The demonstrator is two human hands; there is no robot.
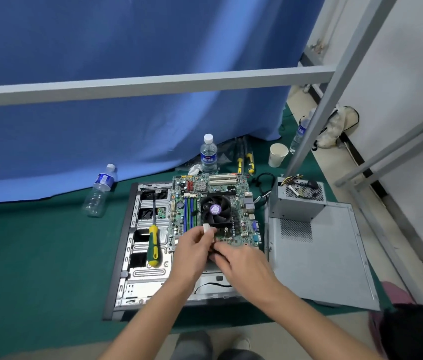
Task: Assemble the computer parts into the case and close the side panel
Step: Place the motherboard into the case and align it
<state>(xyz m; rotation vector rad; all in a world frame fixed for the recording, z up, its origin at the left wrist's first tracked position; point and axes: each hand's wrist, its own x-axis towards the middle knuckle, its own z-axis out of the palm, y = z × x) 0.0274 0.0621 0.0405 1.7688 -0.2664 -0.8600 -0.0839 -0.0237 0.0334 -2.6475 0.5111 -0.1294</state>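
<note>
Your two hands met over the near edge of the motherboard [214, 206], which lay flat inside the open case [137, 245] on the green floor mat [36, 255]. Your left hand [192, 252] pinched a small white connector [206, 227] between thumb and fingers, holding it just above the board's near edge, beside the black CPU fan [215, 210]. Your right hand [241, 261] curled round something dark just beneath it, probably the cable; what exactly it gripped could not be made out.

The board's long axis ran away from you, its far edge towards the blue curtain [127, 100]. The connector lay straight ahead of both hands, the left hand nearer it, so any plugging move would likely go forward and down onto the board.

A yellow-handled screwdriver [153, 240] rested on the case's metal bays to the left of the board, well clear of your hands. On the right, the side panel [319, 255] lay flat on the mat beside the case, with the power supply [297, 201] sitting at its far end, wires loose. The room between the board and the panel was narrow
</note>
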